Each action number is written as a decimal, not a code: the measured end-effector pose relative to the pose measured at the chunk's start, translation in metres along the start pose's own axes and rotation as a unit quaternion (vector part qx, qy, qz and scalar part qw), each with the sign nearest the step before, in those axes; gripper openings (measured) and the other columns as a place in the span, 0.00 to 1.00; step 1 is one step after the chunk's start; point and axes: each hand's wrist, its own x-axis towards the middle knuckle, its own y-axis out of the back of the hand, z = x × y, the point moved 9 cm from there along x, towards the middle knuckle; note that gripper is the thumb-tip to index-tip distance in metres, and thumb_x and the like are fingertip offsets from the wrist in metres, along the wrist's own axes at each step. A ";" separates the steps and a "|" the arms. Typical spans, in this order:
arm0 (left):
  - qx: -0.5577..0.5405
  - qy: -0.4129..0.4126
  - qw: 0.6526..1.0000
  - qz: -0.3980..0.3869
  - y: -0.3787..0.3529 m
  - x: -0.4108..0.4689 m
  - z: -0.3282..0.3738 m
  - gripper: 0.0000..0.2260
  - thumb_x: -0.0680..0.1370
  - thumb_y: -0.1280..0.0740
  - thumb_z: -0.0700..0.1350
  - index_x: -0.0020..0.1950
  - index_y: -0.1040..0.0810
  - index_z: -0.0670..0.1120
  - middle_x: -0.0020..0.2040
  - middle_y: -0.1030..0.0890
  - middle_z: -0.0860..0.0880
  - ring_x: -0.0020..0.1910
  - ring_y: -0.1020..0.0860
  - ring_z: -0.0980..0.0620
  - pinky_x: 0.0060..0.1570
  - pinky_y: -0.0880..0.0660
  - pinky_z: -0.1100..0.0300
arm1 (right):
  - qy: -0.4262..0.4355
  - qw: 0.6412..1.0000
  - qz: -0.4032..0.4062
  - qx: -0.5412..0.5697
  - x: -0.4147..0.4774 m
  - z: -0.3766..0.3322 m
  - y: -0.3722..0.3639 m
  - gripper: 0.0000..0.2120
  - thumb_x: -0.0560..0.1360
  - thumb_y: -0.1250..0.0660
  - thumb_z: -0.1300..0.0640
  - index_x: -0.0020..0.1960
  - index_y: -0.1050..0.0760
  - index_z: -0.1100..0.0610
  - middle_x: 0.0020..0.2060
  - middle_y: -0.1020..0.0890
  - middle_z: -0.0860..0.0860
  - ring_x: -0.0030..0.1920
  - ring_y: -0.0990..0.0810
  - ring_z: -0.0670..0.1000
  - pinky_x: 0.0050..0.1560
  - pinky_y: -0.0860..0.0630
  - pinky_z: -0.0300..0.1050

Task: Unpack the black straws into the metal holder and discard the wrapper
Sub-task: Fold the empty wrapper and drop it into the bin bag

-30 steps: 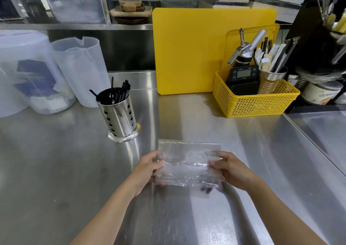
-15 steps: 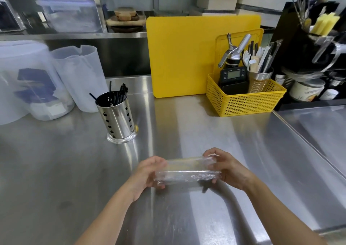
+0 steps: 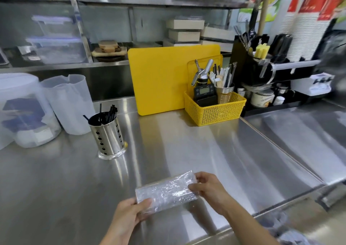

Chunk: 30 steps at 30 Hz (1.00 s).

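Note:
A clear crinkled plastic wrapper (image 3: 166, 191), folded into a narrow strip, is held above the near part of the steel counter. My left hand (image 3: 129, 214) pinches its left end and my right hand (image 3: 207, 188) grips its right end. No straws show inside it. Farther back on the left stands the perforated metal holder (image 3: 107, 134) with black straws (image 3: 110, 112) sticking out of its top.
Two translucent plastic jugs (image 3: 69, 102) stand left of the holder. A yellow cutting board (image 3: 161, 80) leans at the back beside a yellow basket (image 3: 215, 110) of utensils. A counter seam runs diagonally on the right, and the counter's front edge (image 3: 280, 205) is close by.
The wrapper went from a flat open sheet to a folded narrow strip between both hands. The view lifted and swung right, so hands and wrapper now sit lower in view.

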 end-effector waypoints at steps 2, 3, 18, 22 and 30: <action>0.004 0.013 1.000 0.004 -0.005 -0.002 -0.008 0.08 0.71 0.32 0.32 0.49 0.21 0.31 0.38 0.18 0.40 0.31 0.19 0.48 0.26 0.23 0.64 | 0.004 1.000 0.016 -0.022 -0.013 0.002 0.010 0.09 0.66 0.31 0.73 0.44 0.24 0.63 0.33 0.22 0.54 0.30 0.24 0.49 0.31 0.28 0.40; 0.011 0.020 1.000 0.001 -0.010 -0.003 -0.010 0.08 0.72 0.33 0.32 0.49 0.22 0.31 0.40 0.21 0.39 0.33 0.21 0.47 0.26 0.23 0.64 | 0.008 0.999 0.025 -0.029 -0.019 0.001 0.016 0.09 0.67 0.31 0.72 0.44 0.25 0.63 0.33 0.23 0.54 0.29 0.25 0.48 0.31 0.29 0.40; 0.173 -0.075 0.981 -0.037 -0.206 -0.019 -0.032 0.20 0.66 0.30 0.52 0.40 0.28 0.34 0.35 0.28 0.45 0.36 0.31 0.51 0.41 0.33 0.56 | 0.069 0.984 0.160 -0.041 -0.075 -0.007 0.218 0.10 0.69 0.31 0.69 0.42 0.25 0.55 0.33 0.24 0.50 0.28 0.24 0.44 0.29 0.28 0.34; 0.166 -0.104 0.980 -0.029 -0.302 -0.022 -0.055 0.12 0.75 0.34 0.40 0.35 0.34 0.43 0.33 0.34 0.44 0.34 0.37 0.50 0.31 0.39 0.63 | 0.069 0.981 0.181 -0.028 -0.086 -0.006 0.311 0.13 0.69 0.33 0.72 0.40 0.25 0.55 0.30 0.24 0.50 0.26 0.25 0.43 0.29 0.29 0.34; 0.201 -0.099 0.973 -0.062 -0.456 -0.027 -0.131 0.05 0.73 0.32 0.37 0.38 0.25 0.40 0.33 0.26 0.48 0.33 0.29 0.51 0.29 0.34 0.72 | 0.043 0.970 0.240 -0.011 -0.126 0.024 0.477 0.13 0.69 0.33 0.74 0.44 0.26 0.57 0.30 0.24 0.49 0.28 0.25 0.44 0.30 0.28 0.34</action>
